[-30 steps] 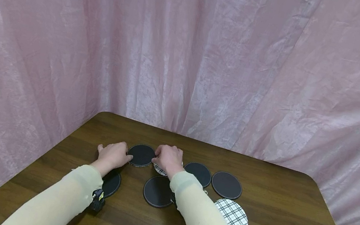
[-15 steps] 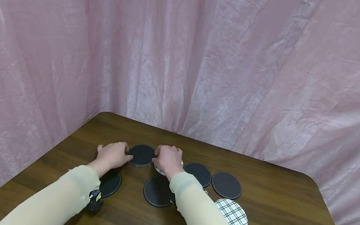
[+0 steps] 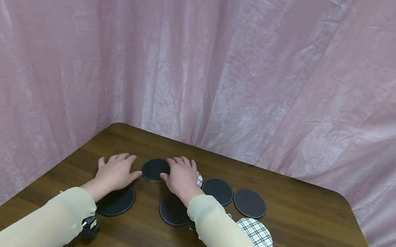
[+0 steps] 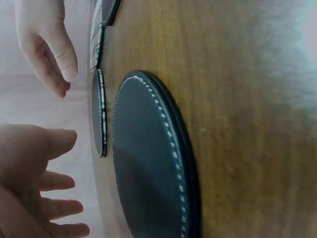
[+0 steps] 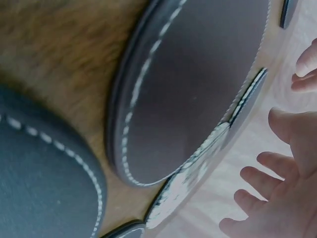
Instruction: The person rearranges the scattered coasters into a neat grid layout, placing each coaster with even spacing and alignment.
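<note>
At the back of the table, a round black coaster lies between my hands. My left hand hovers to its left, fingers spread and holding nothing, the thumb tip near the coaster's edge. Spread likewise, my right hand overlaps the coaster's right side in the head view. A plaid coaster lies mostly hidden behind that hand. Nearer me, one black coaster lies below the left wrist, and a dark coaster sits partly behind the right forearm. White stitching rims the black coaster in the left wrist view.
Right of my right hand lie a black coaster and a dark brown one side by side. A white plaid coaster is in front of them, partly behind my right sleeve. Pink curtains hang behind the wooden table.
Both hands have loosened from the back coaster's edges, and their fingers have spread. The left hand has drawn back to the left; the right has shifted slightly left over the coaster's edge.
</note>
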Demonstrator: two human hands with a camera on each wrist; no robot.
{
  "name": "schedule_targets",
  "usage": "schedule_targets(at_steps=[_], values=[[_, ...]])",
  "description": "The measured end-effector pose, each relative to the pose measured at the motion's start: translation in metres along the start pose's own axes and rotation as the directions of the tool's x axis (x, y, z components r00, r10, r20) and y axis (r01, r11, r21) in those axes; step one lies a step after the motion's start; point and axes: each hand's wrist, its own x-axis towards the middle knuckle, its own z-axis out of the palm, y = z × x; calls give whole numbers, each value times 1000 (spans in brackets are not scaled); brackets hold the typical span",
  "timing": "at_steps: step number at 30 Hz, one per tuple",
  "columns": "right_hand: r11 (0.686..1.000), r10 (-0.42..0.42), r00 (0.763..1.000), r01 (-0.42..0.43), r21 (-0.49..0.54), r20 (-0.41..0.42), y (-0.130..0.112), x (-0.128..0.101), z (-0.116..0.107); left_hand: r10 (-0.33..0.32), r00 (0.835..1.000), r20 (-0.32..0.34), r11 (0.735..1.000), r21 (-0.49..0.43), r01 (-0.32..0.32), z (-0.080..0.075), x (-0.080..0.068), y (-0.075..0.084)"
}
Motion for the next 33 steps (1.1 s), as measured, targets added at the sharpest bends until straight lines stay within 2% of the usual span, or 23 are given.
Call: schedule_targets(at_steps=[5, 11, 14, 21, 33], values=[[999, -32, 999, 33, -32, 17, -9, -5, 1, 6, 1000, 3, 1000, 4, -6, -3, -13, -4], [999, -45, 996, 46, -14, 75, -23, -19, -12, 9, 1000, 14, 1000, 15, -9, -8, -30, -10], [999, -52, 995, 52, -7, 83, -31, -23, -17, 8, 1000, 12, 1000, 18, -9, -10, -37, -18], [998, -57, 982, 63, -27, 178, -49, -29, -15, 15, 1000, -10, 999, 34, -15, -14, -52, -32], [993, -108, 977, 113, -19, 182, -72, -41, -15, 19, 1000, 15, 998, 61, -20, -21, -66, -42]])
